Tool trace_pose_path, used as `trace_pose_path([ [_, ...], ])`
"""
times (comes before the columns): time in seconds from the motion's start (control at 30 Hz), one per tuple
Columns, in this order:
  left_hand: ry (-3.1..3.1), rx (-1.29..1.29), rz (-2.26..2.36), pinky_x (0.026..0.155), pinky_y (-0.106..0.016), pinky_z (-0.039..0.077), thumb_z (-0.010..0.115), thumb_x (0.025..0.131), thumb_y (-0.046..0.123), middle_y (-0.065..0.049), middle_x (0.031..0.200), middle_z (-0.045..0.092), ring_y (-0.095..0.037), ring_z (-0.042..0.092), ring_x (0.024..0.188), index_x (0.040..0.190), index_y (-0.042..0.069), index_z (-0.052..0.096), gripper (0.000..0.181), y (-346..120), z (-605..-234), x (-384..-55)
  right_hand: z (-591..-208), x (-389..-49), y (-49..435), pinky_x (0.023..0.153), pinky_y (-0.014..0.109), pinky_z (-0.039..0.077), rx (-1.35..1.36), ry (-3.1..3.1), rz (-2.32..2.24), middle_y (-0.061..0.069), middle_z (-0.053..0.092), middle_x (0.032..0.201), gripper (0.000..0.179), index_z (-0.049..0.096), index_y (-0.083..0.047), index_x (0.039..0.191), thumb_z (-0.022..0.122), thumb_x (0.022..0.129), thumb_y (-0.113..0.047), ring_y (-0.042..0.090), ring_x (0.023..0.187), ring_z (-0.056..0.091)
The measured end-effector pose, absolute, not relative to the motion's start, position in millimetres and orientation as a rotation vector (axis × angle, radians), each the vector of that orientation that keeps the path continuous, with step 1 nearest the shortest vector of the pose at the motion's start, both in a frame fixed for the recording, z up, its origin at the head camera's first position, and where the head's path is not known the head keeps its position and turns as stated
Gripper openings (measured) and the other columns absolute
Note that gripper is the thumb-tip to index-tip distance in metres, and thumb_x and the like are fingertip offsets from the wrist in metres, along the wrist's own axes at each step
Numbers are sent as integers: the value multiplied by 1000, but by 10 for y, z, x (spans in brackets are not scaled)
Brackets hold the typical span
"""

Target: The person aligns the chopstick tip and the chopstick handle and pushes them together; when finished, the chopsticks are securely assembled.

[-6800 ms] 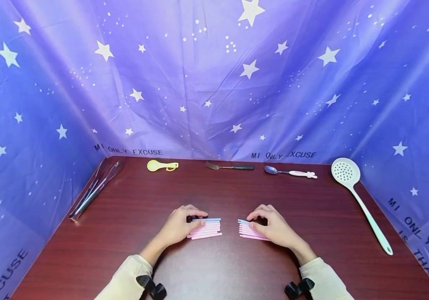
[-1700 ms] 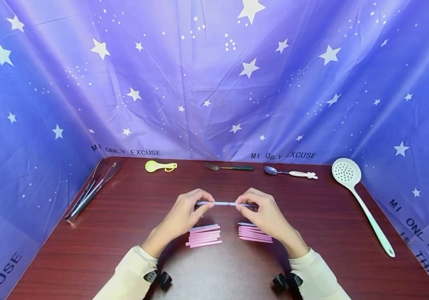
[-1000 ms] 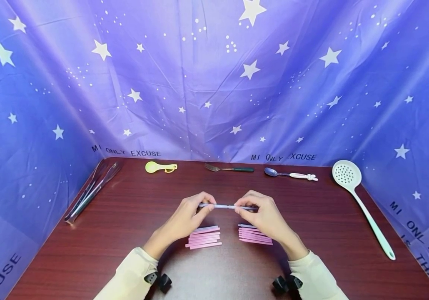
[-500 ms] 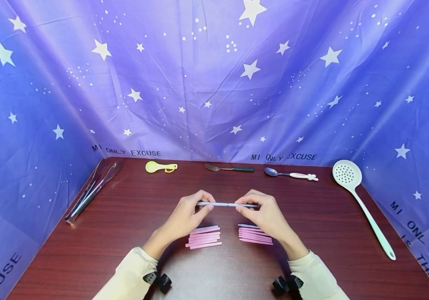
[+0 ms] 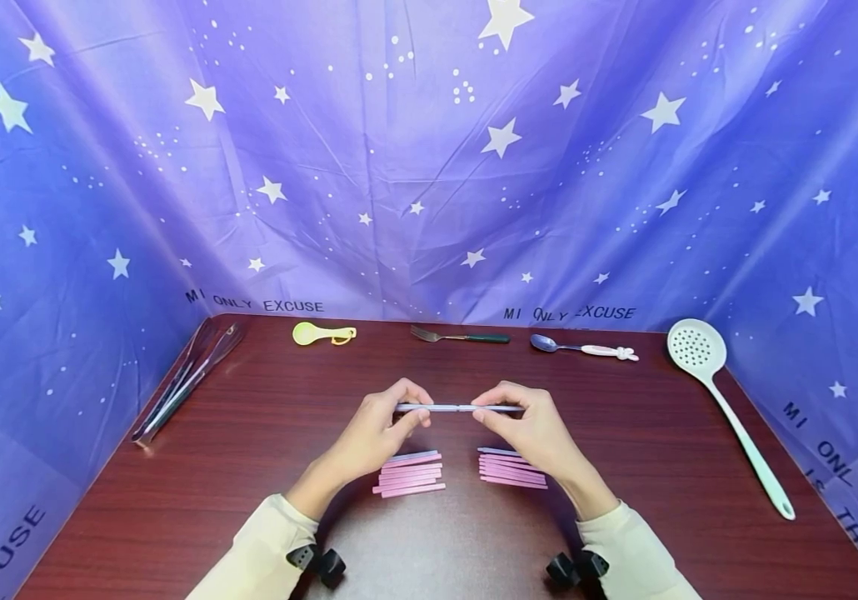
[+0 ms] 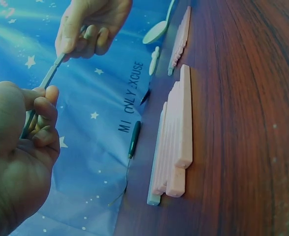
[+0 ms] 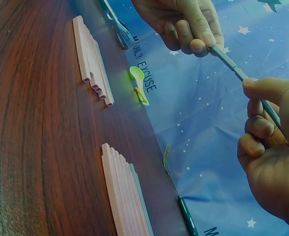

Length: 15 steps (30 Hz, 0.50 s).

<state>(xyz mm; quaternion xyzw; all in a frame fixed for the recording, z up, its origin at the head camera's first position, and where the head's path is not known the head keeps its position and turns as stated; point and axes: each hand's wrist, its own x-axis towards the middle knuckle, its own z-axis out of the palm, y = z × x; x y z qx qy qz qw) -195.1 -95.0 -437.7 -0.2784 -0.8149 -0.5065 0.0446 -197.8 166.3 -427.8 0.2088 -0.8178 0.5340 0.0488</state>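
Thumb and fingers of my left hand (image 5: pixel 376 427) pinch a slim blue-grey stick (image 5: pixel 441 408), held level above the table. My right hand (image 5: pixel 537 429) pinches a matching blue-grey stick (image 5: pixel 466 408) from the other side. The two sticks meet end to end in one line, and the right wrist view shows a narrower joint (image 7: pixel 235 69) between them. Below my left hand lies a row of pink sticks (image 5: pixel 409 479) with one blue stick at its far side. A similar pink row (image 5: pixel 513 473), also with a blue stick, lies below my right hand.
Along the back of the dark red wooden table (image 5: pixel 249 483) lie a yellow measuring spoon (image 5: pixel 311 333), a fork (image 5: pixel 466 337) and a spoon (image 5: pixel 586 348). A whisk (image 5: pixel 185 383) is at the left edge, a slotted skimmer (image 5: pixel 699 350) at the right. Starry cloth (image 5: pixel 369 167) encloses three sides.
Several seconds ago both hands were down at the two rows. They have since lifted one blue stick each and brought the ends together. Over the last second the hands have barely moved.
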Motion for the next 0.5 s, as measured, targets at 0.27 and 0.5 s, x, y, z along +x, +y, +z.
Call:
trace_pose_path([
  [0.27,-2478,-853,-1555,55,-22,47,60,103,8,1,85,68,-4,52,64,108,13,61,6,-923,-4373,-1924,-4266,-1959,1654,55,24,43,638,-2495,1642,-2,72,87,11,78,-24,99,79,92,-16,13,65,51],
  [0.5,-2470,-877,-1530,56,-22,48,60,103,8,1,84,67,-3,54,66,107,11,61,4,-900,-4374,-1914,-4275,-1958,1646,55,25,42,645,-2509,1615,-3,72,86,10,77,-25,98,78,93,-16,9,64,49],
])
